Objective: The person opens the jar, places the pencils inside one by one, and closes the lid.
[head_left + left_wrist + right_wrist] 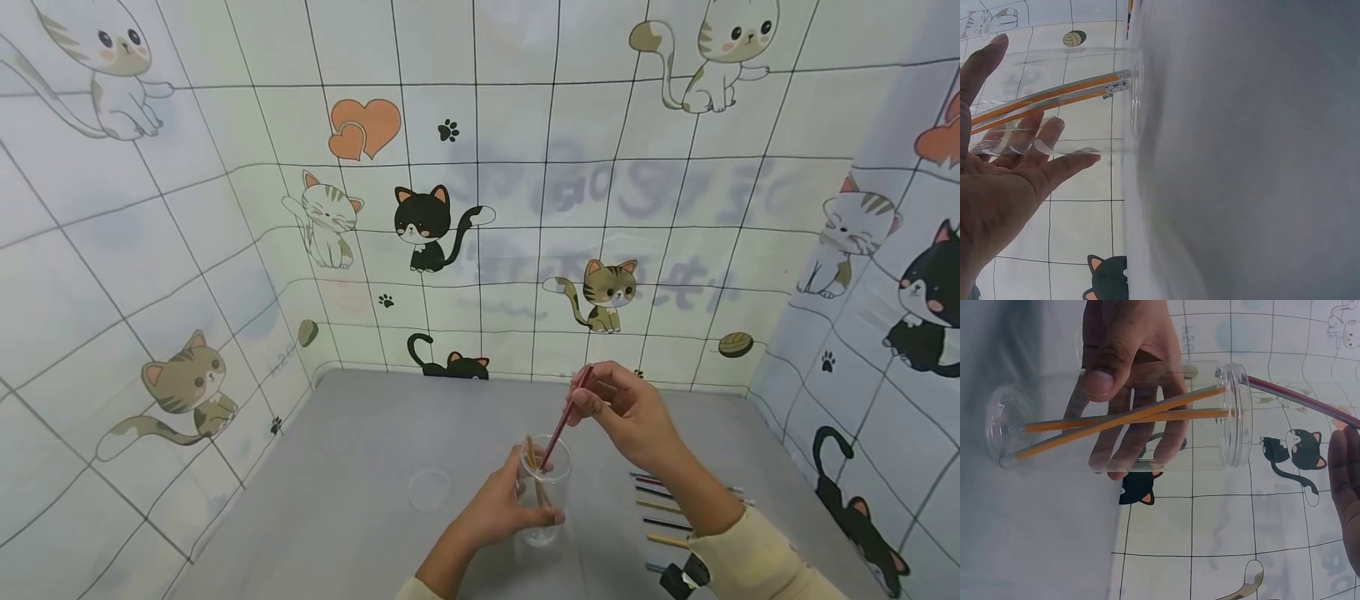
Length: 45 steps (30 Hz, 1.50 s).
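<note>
In the head view, we see the clear jar (553, 493) upright on the grey table (360, 533), roughly midway between its left and right edges and well apart from its far edge. The left hand (495, 504) is wrapped round the jar. The right hand (628, 417), above and to the right of it, pinches the red stick (557, 435) between thumb and fingers. The long axis of this stick slants down and leftward from the right hand to the jar's mouth; on this alignment, we judge, the move depends. The row of thin sticks (666, 524) lies toward the table's right edge.

In the left wrist view, two orange sticks (1054, 95) lean inside the jar, which the left hand holds from its side.

In the right wrist view, we find the red stick's lower end at the rim; whether it is inside, we cannot tell surely.
</note>
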{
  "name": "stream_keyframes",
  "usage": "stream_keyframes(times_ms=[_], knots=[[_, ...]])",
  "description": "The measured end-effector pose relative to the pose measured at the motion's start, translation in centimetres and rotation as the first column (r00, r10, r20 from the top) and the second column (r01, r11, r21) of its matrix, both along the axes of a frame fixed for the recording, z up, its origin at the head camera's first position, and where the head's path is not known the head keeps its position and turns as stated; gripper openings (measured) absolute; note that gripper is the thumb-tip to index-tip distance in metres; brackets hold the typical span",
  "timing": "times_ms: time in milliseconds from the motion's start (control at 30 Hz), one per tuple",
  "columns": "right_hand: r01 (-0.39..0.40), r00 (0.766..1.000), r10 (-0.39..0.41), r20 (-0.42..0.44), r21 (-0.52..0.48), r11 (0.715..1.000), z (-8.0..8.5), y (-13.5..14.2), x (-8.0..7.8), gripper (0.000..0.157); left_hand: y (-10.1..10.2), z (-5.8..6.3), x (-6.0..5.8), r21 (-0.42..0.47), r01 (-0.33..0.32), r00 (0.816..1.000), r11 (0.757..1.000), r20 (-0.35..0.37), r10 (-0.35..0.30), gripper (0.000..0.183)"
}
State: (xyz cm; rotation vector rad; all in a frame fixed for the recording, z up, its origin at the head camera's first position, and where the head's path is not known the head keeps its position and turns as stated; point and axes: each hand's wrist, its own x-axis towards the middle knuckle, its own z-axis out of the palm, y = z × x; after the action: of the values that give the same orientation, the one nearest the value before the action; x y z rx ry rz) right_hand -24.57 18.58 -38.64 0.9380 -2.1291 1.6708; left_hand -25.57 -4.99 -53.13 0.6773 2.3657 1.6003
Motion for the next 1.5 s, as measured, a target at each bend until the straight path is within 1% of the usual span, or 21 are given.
stream_keyframes(times_ms=[133,200,367,433,600,800,1033,1200,1400,1500], knots=[[-0.013,1.0,0.013,-0.007,0.01,1.0,-0.4,0.0,0.0,0.016,0.0,-0.1,0.1,0.002,0.001,1.0,1.0,0.003,-0.001,0.082],[-0.016,1.0,0.016,-0.006,0.033,0.999,-0.5,0.0,0.0,0.02,0.0,-0.1,0.1,0.005,0.004,1.0,1.0,-0.003,-0.004,0.082],[0.036,0.999,-0.034,-0.013,0.135,0.99,-0.6,0.1,0.1,0.031,0.1,-0.1,0.1,-0.004,-0.003,1.0,1.0,-0.014,0.003,0.083],[0.054,0.999,-0.053,-0.014,0.153,0.987,-0.6,0.3,0.2,0.033,0.1,-0.1,0.1,-0.007,-0.007,1.0,1.0,-0.013,0.007,0.083],[0.074,0.997,-0.072,-0.018,0.156,0.985,-0.5,0.9,0.2,0.033,0.0,-0.2,0.1,0.001,-0.004,1.0,1.0,-0.012,0.004,0.082],[0.092,0.996,-0.092,-0.01,0.152,0.984,-0.4,1.8,0.3,0.032,0.0,-0.3,0.1,-0.017,-0.009,0.999,1.0,-0.045,0.008,0.082],[0.162,0.987,-0.163,-0.005,0.182,0.97,-0.7,3.6,0.6,0.03,0.0,0.0,0.1,-0.023,-0.007,0.999,1.0,-0.053,0.006,0.083],[0.208,0.977,-0.211,-0.004,0.194,0.959,-1.4,5.3,1.0,0.028,0.0,0.2,0.2,-0.031,-0.007,0.999,1.0,-0.054,0.005,0.083],[0.25,0.967,-0.254,-0.009,0.211,0.945,-2.5,7.2,1.5,0.027,-0.1,0.1,0.3,-0.032,-0.004,0.997,0.999,-0.073,0.002,0.083],[0.274,0.96,-0.281,-0.005,0.233,0.933,-3.2,8.1,1.8,0.027,-0.1,0.1,0.2,-0.029,0.001,0.997,1.0,-0.074,-0.003,0.083]])
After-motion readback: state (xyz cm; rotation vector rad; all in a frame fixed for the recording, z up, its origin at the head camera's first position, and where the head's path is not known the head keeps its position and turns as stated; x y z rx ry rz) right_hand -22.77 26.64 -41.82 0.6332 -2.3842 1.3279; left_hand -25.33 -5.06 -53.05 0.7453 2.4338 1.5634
